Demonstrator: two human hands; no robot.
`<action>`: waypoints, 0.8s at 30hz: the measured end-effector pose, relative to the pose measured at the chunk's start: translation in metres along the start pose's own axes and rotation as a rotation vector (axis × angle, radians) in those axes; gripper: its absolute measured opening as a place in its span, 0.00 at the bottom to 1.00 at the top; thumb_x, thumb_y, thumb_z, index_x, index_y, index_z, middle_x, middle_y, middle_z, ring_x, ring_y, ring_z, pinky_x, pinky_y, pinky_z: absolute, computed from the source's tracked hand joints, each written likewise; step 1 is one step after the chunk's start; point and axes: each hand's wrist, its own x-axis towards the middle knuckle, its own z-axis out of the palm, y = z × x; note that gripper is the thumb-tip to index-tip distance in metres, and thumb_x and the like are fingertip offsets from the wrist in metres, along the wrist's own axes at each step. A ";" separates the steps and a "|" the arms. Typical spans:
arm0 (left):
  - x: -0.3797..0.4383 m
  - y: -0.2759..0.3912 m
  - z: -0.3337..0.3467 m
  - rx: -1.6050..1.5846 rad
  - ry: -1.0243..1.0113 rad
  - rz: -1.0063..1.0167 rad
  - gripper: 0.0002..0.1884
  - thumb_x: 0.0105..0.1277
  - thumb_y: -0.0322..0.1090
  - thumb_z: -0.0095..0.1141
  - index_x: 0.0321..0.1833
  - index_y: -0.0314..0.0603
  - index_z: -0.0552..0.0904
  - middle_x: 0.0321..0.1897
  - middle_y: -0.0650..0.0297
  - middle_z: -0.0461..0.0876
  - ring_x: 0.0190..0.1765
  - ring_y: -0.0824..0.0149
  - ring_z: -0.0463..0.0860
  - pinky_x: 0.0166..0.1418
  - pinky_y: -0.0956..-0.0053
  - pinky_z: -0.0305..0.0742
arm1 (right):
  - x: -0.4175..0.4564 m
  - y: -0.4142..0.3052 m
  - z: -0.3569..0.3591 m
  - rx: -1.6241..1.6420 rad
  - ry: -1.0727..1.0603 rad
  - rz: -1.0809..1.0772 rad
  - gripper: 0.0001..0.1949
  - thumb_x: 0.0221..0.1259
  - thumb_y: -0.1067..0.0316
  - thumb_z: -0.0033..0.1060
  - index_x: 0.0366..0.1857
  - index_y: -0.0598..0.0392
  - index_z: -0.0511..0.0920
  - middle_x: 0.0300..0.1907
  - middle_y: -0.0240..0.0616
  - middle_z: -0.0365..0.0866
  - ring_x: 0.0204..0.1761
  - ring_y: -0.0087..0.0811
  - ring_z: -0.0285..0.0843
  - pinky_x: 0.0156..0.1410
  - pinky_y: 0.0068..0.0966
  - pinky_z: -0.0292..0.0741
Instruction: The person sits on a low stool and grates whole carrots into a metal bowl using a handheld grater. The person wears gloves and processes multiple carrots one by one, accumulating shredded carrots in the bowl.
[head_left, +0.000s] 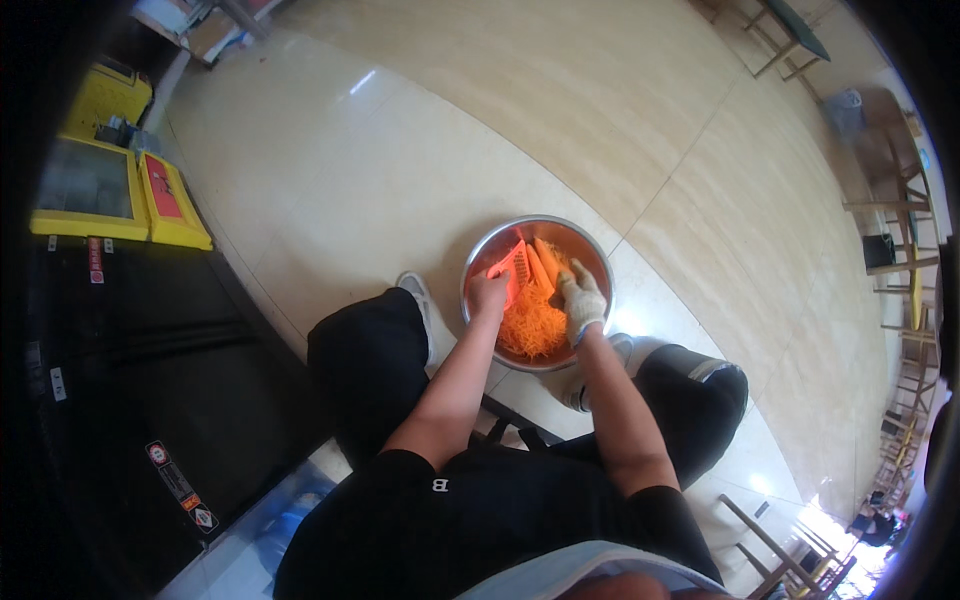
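Note:
A round stainless steel bowl (537, 220) stands on the floor between my feet. Bare, my left hand (487, 291) grips an orange-red plastic grater (514, 271), which leans inside the bowl at its left. On my right hand (581, 301) is a whitish knit glove; its fingers are at the right side of the bowl, beside a peeled carrot (550, 260). Whether they grip that carrot cannot be made out. Another carrot piece lies between it and the grater. Shredded carrot (534, 321) is heaped in the bowl's lower part, with more shreds near the top.
A black cabinet (187, 352) with yellow-framed parts (90, 221) stands at the left. Pale tiles (420, 142) cover the floor. Wooden chairs and tables line the right edge, with a chair (772, 540) at the lower right. A blue plastic bag (289, 521) lies at lower left.

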 end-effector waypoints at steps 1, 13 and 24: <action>0.005 -0.005 -0.005 -0.006 0.026 0.056 0.12 0.60 0.34 0.66 0.42 0.32 0.86 0.30 0.59 0.86 0.31 0.68 0.82 0.37 0.70 0.76 | 0.006 0.017 0.009 -0.129 -0.014 0.001 0.25 0.69 0.66 0.60 0.69 0.55 0.68 0.41 0.37 0.82 0.32 0.25 0.79 0.38 0.23 0.81; 0.013 -0.040 -0.030 -0.253 0.047 -0.144 0.10 0.62 0.31 0.66 0.42 0.33 0.86 0.32 0.63 0.86 0.33 0.71 0.81 0.38 0.72 0.75 | 0.024 0.092 0.063 -0.798 -0.061 -0.412 0.21 0.64 0.61 0.61 0.61 0.49 0.76 0.56 0.49 0.81 0.60 0.47 0.77 0.66 0.35 0.72; 0.011 -0.027 -0.032 -0.220 0.027 -0.126 0.09 0.63 0.29 0.66 0.43 0.33 0.85 0.32 0.66 0.84 0.32 0.74 0.78 0.38 0.76 0.75 | 0.080 0.068 0.064 -0.997 -0.124 -0.324 0.24 0.63 0.60 0.57 0.65 0.43 0.74 0.54 0.53 0.81 0.59 0.50 0.77 0.64 0.40 0.73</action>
